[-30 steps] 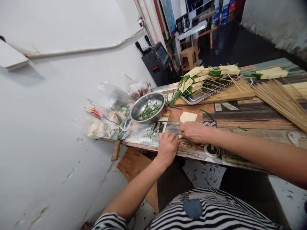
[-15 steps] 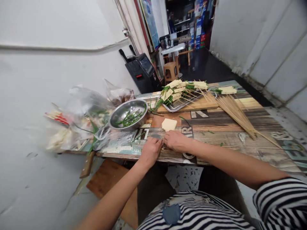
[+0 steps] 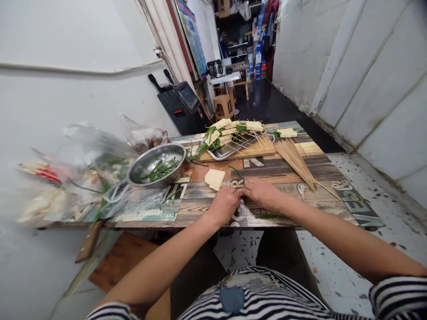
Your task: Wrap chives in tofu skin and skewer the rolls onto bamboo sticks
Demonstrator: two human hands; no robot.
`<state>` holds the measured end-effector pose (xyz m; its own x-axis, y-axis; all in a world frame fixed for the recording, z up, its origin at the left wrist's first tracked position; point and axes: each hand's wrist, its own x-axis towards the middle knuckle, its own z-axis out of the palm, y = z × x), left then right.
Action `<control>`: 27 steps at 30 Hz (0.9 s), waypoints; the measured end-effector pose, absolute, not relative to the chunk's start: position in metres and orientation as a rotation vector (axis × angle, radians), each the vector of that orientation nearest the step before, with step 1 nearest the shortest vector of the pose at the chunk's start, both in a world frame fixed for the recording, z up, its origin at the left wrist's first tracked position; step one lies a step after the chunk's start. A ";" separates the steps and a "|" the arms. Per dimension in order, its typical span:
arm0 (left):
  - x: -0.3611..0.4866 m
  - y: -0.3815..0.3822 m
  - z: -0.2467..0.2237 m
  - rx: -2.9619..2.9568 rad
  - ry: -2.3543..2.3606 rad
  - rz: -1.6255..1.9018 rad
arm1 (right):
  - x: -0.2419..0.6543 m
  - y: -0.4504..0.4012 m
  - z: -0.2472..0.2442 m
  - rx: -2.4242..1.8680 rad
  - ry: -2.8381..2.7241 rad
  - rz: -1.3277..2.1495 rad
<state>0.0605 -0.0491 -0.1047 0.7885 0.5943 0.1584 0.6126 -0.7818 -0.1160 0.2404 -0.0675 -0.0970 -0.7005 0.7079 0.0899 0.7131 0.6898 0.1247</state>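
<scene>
My left hand (image 3: 225,205) is closed at the table's near side, its fingertips curled inward. Beside it, close to touching, my right hand (image 3: 262,194) has its fingers bunched together, pointing left. Whatever either hand grips is hidden behind the fingers. Just beyond my left hand lies a small stack of pale yellow sheets (image 3: 215,178), which look like bean curd. Farther left, a steel bowl (image 3: 133,171) holds cut green stalks (image 3: 162,170). A bundle of thin wooden skewers (image 3: 295,162) fans out beyond my right hand.
At the back, a metal tray (image 3: 218,156) on a wooden board (image 3: 263,150) bears yellow sheets skewered with greens. One more skewered piece (image 3: 287,133) lies right of it. Plastic bags (image 3: 96,142) crowd the left end. A wooden handle (image 3: 88,242) juts past the near edge.
Both hands have moved right along the table, from in front of the sheet stack to its right side. The camera view has turned, shifting the surroundings left.
</scene>
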 end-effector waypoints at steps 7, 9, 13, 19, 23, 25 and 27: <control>0.126 -0.031 -0.098 -2.870 -0.873 -0.057 | 0.326 -0.056 -0.087 -1.445 -2.509 0.041; 0.129 -0.031 -0.099 -2.909 -0.812 0.015 | 0.357 -0.052 -0.082 -1.714 -2.267 0.096; 0.122 -0.033 -0.106 -2.931 -0.754 -0.085 | 0.404 -0.039 -0.079 -2.557 -1.601 0.031; 0.114 -0.029 -0.122 -3.003 -0.726 -0.319 | 0.411 -0.021 -0.087 -2.711 -1.493 0.148; 0.116 -0.029 -0.120 -3.011 -0.677 -0.288 | 0.411 -0.017 -0.081 -2.701 -1.457 0.187; 0.117 -0.030 -0.117 -3.005 -0.666 -0.233 | 0.413 -0.018 -0.078 -2.701 -1.423 0.181; 0.119 -0.030 -0.114 -3.009 -0.652 -0.202 | 0.413 -0.020 -0.075 -2.646 -1.356 0.146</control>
